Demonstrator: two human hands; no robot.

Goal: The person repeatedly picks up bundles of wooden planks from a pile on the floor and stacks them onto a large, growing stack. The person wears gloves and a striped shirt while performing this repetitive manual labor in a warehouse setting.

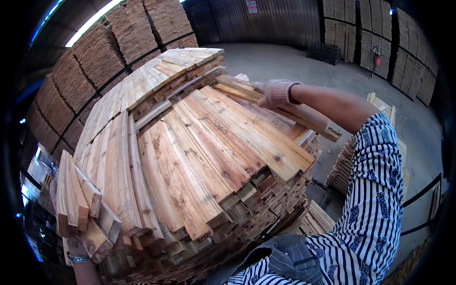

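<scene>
My right hand (275, 93), in a pale pinkish knit glove, is closed round a wooden plank (304, 117) at the far right side of a big lumber stack. The plank slants over the stack's edge; motion blurs the glove slightly. Long, knotty boards (204, 137) lie side by side across the top of the stack. At the lower left, several short-looking planks (76, 194) lean in a loose bundle over my left hand (80, 249). A bracelet circles that wrist. The bundle rests on this hand, whose fingers are hidden beneath the wood.
A higher layer of boards (142, 80) forms a step at the stack's far end. Tall lumber piles (90, 52) line the left wall, with more piles (375, 47) at the far right. Beside me on the right stand a lower wood stack (342, 164) and dark metal bars (422, 192).
</scene>
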